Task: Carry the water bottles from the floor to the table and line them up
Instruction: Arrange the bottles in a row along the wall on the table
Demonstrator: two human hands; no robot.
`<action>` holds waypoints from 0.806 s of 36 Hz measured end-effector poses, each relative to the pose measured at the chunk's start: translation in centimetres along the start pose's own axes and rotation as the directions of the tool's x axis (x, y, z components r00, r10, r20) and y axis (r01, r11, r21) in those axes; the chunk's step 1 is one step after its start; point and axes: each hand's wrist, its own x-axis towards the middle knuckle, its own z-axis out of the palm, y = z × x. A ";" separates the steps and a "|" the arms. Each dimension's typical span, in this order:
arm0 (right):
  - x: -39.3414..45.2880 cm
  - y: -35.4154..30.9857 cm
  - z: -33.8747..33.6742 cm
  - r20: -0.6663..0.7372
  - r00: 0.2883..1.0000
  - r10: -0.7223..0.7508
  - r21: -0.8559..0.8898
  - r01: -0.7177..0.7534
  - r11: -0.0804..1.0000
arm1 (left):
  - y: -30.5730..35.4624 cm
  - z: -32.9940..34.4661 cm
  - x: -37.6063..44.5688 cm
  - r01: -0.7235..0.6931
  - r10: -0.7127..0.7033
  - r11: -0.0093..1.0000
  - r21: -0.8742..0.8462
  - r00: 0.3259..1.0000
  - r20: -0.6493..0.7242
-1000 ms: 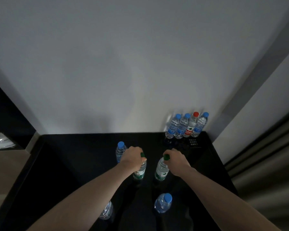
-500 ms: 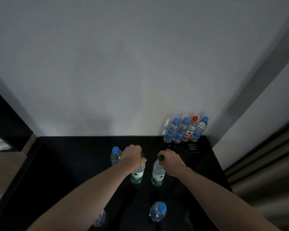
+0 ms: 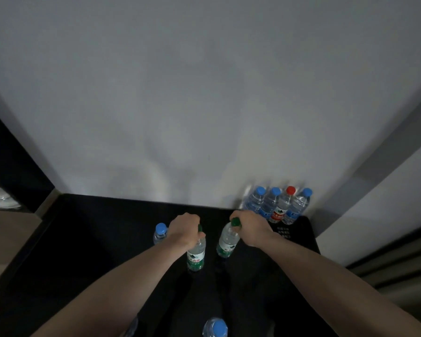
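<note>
My left hand (image 3: pixel 184 229) fingers clamp left green bottle (image 3: pixel 196 254) neck; right hand (image 3: pixel 252 228) fingers clamp right green bottle (image 3: pixel 227 240) cap, both over table (image 3: pixel 95 239).

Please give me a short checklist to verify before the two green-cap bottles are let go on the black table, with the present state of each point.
1. Left hand grips the neck of the left green-cap bottle: ok.
2. Right hand grips the top of the right green-cap bottle: ok.
3. Left bottle upright: ok.
4. Right bottle upright: not ok, it leans with its cap toward the right hand.
5. Both bottle bases resting on the table: cannot tell, the surface is too dark.
6. Apart from the blue-cap bottle to the left: ok.
</note>
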 end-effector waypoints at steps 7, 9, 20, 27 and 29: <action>3.6 1.4 -2.0 -0.011 1.000 0.000 -0.039 -0.001 0.999 | 1.8 -1.7 3.0 0.004 -0.005 1.000 -0.009 0.997 -0.082; 4.6 1.8 -2.4 -0.017 1.000 0.000 -0.041 -0.001 0.999 | 2.3 -2.3 4.0 -0.003 0.005 1.000 0.026 0.995 -0.104; 8.9 4.5 -3.8 -0.047 0.999 0.017 -0.033 -0.018 0.999 | 5.1 -4.0 9.3 0.004 0.009 0.992 0.126 0.995 -0.098; 11.0 5.9 -3.9 -0.058 0.998 0.028 -0.060 -0.031 0.998 | 6.2 -4.0 12.1 -0.005 0.020 0.986 0.166 0.996 -0.087; 11.5 6.1 -3.9 -0.059 0.998 0.036 -0.056 -0.040 0.998 | 6.4 -3.9 12.8 -0.004 0.018 0.986 0.165 0.996 -0.083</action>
